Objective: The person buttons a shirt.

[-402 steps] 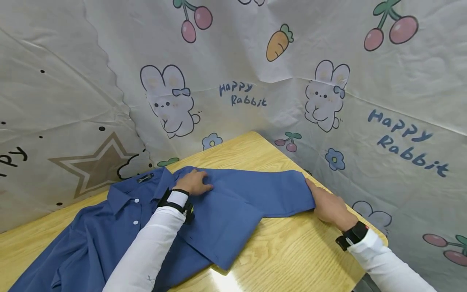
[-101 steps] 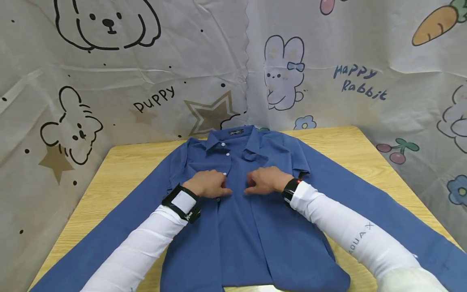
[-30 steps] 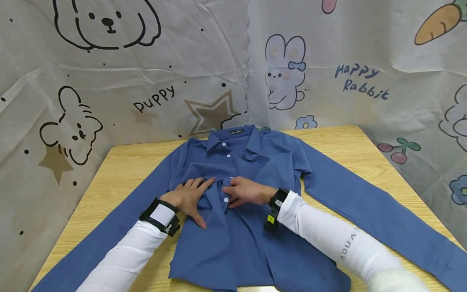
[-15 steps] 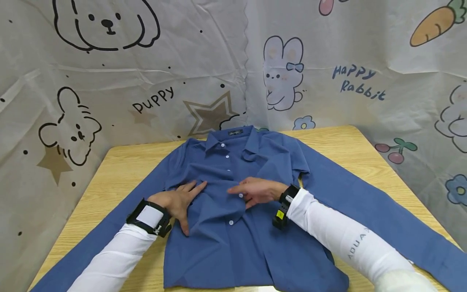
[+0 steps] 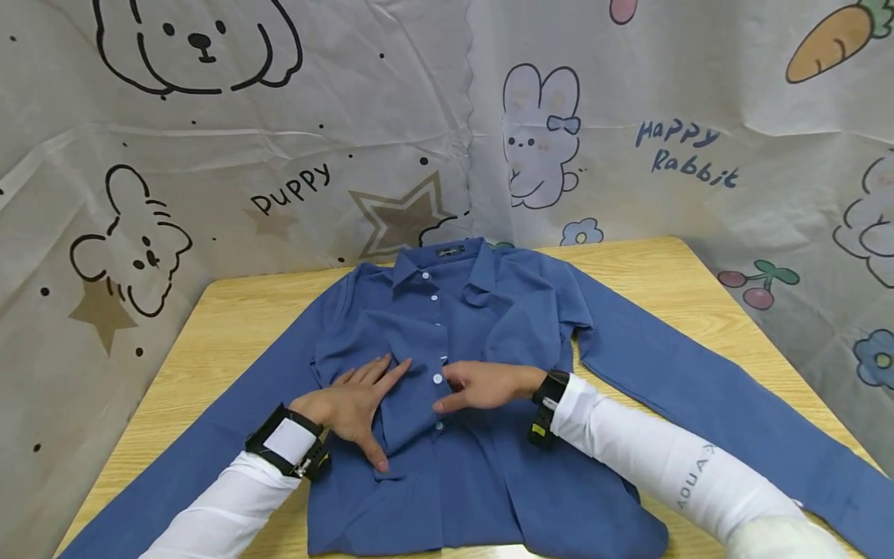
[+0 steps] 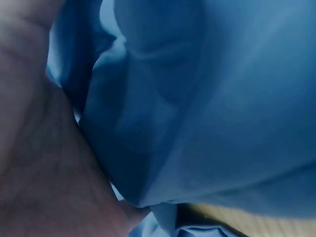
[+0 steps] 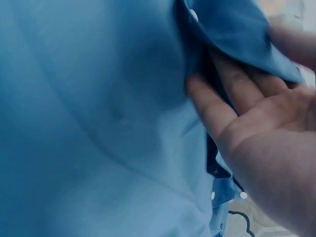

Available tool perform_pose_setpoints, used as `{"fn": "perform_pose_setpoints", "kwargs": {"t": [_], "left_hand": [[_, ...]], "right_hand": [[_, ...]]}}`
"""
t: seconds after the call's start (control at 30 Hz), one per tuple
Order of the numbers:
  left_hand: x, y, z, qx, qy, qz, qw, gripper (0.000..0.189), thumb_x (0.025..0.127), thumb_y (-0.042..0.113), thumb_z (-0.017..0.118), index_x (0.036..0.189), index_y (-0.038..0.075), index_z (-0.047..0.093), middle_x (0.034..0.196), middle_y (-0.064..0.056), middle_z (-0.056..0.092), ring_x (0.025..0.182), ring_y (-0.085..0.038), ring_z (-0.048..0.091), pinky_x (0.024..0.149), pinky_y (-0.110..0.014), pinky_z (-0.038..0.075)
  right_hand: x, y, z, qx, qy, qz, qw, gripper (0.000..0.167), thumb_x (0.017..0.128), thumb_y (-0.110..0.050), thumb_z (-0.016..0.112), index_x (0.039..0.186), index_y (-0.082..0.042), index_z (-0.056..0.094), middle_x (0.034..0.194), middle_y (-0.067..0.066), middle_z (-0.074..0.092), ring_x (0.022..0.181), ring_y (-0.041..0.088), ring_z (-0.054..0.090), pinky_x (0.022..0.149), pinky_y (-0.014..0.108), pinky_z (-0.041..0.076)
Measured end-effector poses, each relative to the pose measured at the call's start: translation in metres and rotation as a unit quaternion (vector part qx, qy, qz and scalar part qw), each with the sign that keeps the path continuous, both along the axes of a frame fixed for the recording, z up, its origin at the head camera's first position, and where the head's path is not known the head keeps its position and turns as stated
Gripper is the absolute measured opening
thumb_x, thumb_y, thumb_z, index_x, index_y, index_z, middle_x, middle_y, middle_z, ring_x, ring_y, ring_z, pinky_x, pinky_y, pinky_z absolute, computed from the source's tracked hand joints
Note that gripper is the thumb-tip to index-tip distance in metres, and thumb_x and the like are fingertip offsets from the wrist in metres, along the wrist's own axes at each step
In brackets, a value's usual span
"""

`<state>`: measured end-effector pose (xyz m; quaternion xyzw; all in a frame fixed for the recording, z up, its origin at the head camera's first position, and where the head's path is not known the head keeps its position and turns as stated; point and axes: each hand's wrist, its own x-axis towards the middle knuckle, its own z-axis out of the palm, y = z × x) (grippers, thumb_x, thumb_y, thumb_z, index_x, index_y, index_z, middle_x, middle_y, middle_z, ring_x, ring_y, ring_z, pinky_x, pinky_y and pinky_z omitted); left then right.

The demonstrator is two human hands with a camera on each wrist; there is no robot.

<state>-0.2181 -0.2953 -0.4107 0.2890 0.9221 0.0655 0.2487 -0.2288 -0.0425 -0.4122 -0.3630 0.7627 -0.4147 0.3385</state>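
1. Shifted since the frame half a second ago: right hand (image 5: 485, 385), slightly nearer the person; left hand (image 5: 352, 407), inward and nearer the person; a button (image 5: 437, 379) of the blue shirt (image 5: 468, 481), leftward, from under the right hand to just beside it.
2. Right hand: grasping. Loose front of the shirt held between thumb and fingers.
3. Left hand: not grasping. Fingers and thumb spread, resting on the shirt front, left of the button row.
4. Governing relation: button row between the two hands, long axis from collar (image 5: 483, 268) toward the person; right hand the nearer, row just to its left. Lower button (image 5: 439, 425) just below the right thumb.
5. Blue shirt: face up on the bench (image 5: 226, 334), collar at the far side, left sleeve (image 5: 230, 419) and right sleeve (image 5: 698, 365) slanting out and toward the person.
6. Right wrist view only: fingers (image 7: 210, 106) tucked beneath the cloth flap, hidden in the head view.
7. Left wrist view: folds close against the palm; fingertips not shown.
8. Beyond the bench: printed backdrop (image 5: 628, 70).
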Motion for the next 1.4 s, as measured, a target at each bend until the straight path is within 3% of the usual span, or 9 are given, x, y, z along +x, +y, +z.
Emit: {"fn": "perform_pose_setpoints", "kwargs": {"t": [0.2, 0.4, 0.47, 0.6, 0.7, 0.8, 0.93, 1.23, 1.4], "left_hand": [[0.001, -0.006, -0.003, 0.014, 0.011, -0.006, 0.9998, 0.145, 0.044, 0.065, 0.086, 0.155, 0.024, 0.002, 0.156, -0.021, 0.006, 0.142, -0.038, 0.006, 0.108, -0.059, 0.014], [0.002, -0.014, -0.006, -0.002, 0.024, -0.014, 0.9996, 0.147, 0.042, 0.068, 0.085, 0.155, 0.019, 0.004, 0.157, -0.019, 0.005, 0.142, -0.037, 0.007, 0.109, -0.058, 0.012], [0.000, -0.017, -0.005, 0.005, 0.021, -0.009, 0.9997, 0.147, 0.042, 0.063, 0.088, 0.155, 0.018, 0.005, 0.157, -0.019, 0.005, 0.142, -0.038, 0.007, 0.109, -0.058, 0.012], [-0.002, -0.022, 0.000, 0.012, 0.004, -0.002, 0.9999, 0.145, 0.043, 0.052, 0.093, 0.154, 0.018, 0.007, 0.156, -0.022, 0.007, 0.142, -0.040, 0.008, 0.109, -0.058, 0.013], [0.000, -0.025, 0.005, 0.018, -0.007, -0.001, 0.9998, 0.144, 0.045, 0.046, 0.095, 0.154, 0.016, 0.006, 0.155, -0.023, 0.007, 0.141, -0.041, 0.008, 0.109, -0.057, 0.013], [0.005, -0.020, 0.010, 0.042, -0.005, -0.006, 0.9991, 0.142, 0.048, 0.051, 0.092, 0.154, 0.016, 0.005, 0.156, -0.022, 0.007, 0.142, -0.039, 0.008, 0.109, -0.057, 0.010], [0.016, -0.005, 0.015, 0.061, 0.009, -0.011, 0.9980, 0.142, 0.049, 0.063, 0.086, 0.155, 0.018, 0.003, 0.157, -0.019, 0.006, 0.142, -0.037, 0.007, 0.110, -0.057, 0.008], [0.023, 0.004, 0.007, -0.006, 0.018, 0.024, 0.9995, 0.142, 0.046, 0.060, 0.088, 0.155, 0.024, 0.004, 0.157, -0.018, 0.009, 0.141, -0.041, 0.010, 0.107, -0.061, 0.015], [0.019, 0.000, 0.002, 0.001, 0.018, 0.021, 0.9996, 0.141, 0.044, 0.060, 0.088, 0.155, 0.023, 0.009, 0.156, -0.020, 0.013, 0.140, -0.042, 0.013, 0.105, -0.063, 0.019]], "right_hand": [[0.004, -0.005, 0.003, -0.116, -0.102, -0.079, 0.9849, 0.038, 0.105, -0.022, 0.039, 0.138, -0.005, 0.037, 0.106, 0.005, 0.056, 0.091, 0.015, 0.059, 0.081, 0.032, 0.049], [0.005, -0.014, 0.011, -0.177, -0.208, -0.199, 0.9410, 0.038, 0.104, -0.024, 0.041, 0.137, -0.005, 0.037, 0.105, 0.018, 0.061, 0.080, 0.026, 0.066, 0.056, 0.038, 0.055], [0.002, -0.013, 0.012, -0.178, -0.240, -0.215, 0.9299, 0.039, 0.103, -0.024, 0.046, 0.136, -0.005, 0.039, 0.109, 0.019, 0.060, 0.084, 0.027, 0.065, 0.060, 0.037, 0.055], [-0.002, -0.005, 0.007, -0.102, -0.244, -0.174, 0.9486, 0.039, 0.098, -0.026, 0.056, 0.127, -0.001, 0.048, 0.107, 0.009, 0.059, 0.090, 0.018, 0.061, 0.075, 0.034, 0.053], [-0.002, 0.003, 0.003, -0.019, -0.210, -0.078, 0.9743, 0.024, 0.093, -0.027, 0.063, 0.099, -0.004, 0.058, 0.082, -0.002, 0.054, 0.071, 0.009, 0.051, 0.067, 0.027, 0.045], [-0.001, 0.010, 0.000, 0.029, -0.171, 0.020, 0.9846, 0.014, 0.088, -0.019, 0.070, 0.088, -0.007, 0.061, 0.073, -0.002, 0.057, 0.064, 0.010, 0.050, 0.063, 0.026, 0.043], [0.001, 0.017, -0.002, 0.061, -0.139, 0.085, 0.9847, 0.030, 0.080, -0.008, 0.076, 0.107, -0.006, 0.063, 0.095, 0.002, 0.067, 0.084, 0.013, 0.062, 0.076, 0.026, 0.049], [0.027, -0.003, -0.006, -0.002, -0.015, 0.160, 0.9871, 0.012, 0.089, -0.015, 0.068, 0.080, -0.007, 0.068, 0.058, -0.009, 0.049, 0.050, 0.000, 0.039, 0.052, 0.017, 0.034], [0.033, -0.004, 0.006, -0.033, -0.117, 0.126, 0.9846, 0.023, 0.096, -0.016, 0.059, 0.077, -0.008, 0.049, 0.056, 0.000, 0.040, 0.050, 0.015, 0.046, 0.067, 0.030, 0.054]]}}
